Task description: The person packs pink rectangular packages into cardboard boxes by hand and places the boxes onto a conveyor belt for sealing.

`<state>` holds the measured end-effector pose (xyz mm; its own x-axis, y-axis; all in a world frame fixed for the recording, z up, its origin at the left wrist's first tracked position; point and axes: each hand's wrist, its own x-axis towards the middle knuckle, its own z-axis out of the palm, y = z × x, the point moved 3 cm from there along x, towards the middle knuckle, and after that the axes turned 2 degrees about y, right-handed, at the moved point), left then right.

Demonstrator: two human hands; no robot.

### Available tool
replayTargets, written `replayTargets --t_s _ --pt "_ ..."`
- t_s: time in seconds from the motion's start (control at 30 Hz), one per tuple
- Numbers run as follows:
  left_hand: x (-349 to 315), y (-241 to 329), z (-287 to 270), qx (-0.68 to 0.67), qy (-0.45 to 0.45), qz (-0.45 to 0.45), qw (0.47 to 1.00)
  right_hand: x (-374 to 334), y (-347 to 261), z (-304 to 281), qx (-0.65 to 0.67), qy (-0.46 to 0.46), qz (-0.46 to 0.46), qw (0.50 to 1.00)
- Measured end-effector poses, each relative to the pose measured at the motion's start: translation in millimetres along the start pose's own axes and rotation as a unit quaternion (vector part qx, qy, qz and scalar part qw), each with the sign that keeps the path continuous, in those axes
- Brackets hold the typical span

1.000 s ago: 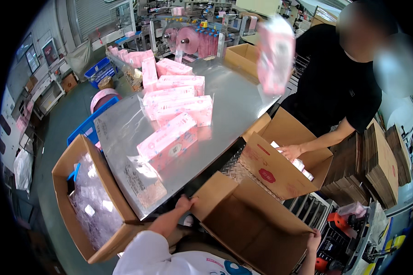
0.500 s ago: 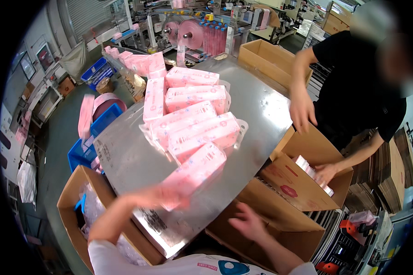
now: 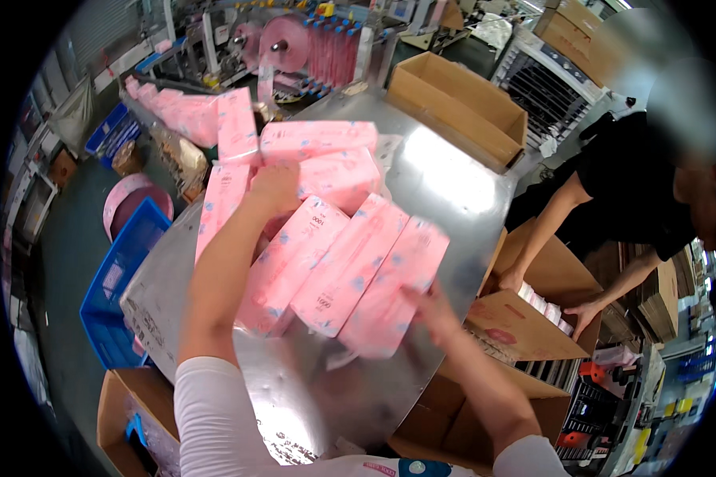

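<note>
Three pink packs (image 3: 348, 266) are laid side by side on a slant, near the middle of the counter (image 3: 461, 191). The side of the pack nearest the counter's right edge is touched by the fingers of the right hand (image 3: 436, 312); they are blurred, so whether it is gripped cannot be told. Farther back, the left end of another pink pack (image 3: 340, 181) is covered by the left hand (image 3: 277, 189), whose fingers are hidden, so wide or narrow cannot be told.
</note>
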<state>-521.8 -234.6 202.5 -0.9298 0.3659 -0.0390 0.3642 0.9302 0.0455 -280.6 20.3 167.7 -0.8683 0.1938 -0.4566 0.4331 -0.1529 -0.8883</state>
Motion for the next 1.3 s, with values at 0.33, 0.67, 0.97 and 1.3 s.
replayTargets --t_s 0.33,0.67,0.97,1.3 --pt "-269.2 -22.4 -34.8 -0.083 -0.105 -0.145 0.98 53.0 -68.2 36.4 -0.62 0.075 -0.353 0.697" --pt "-256.2 -149.3 2.1 -0.146 0.265 -0.145 0.942 -33.6 -13.4 75.5 -0.661 -0.082 -0.39 0.635" --pt "-342.2 -95.1 4.6 -0.53 -0.264 -0.218 0.776 -10.0 -17.6 27.6 -0.444 -0.003 -0.355 0.823" --pt "-320.1 -78.6 64.8 -0.723 -0.182 -0.311 0.589 35.2 0.4 -19.1 -0.074 -0.21 0.183 0.958"
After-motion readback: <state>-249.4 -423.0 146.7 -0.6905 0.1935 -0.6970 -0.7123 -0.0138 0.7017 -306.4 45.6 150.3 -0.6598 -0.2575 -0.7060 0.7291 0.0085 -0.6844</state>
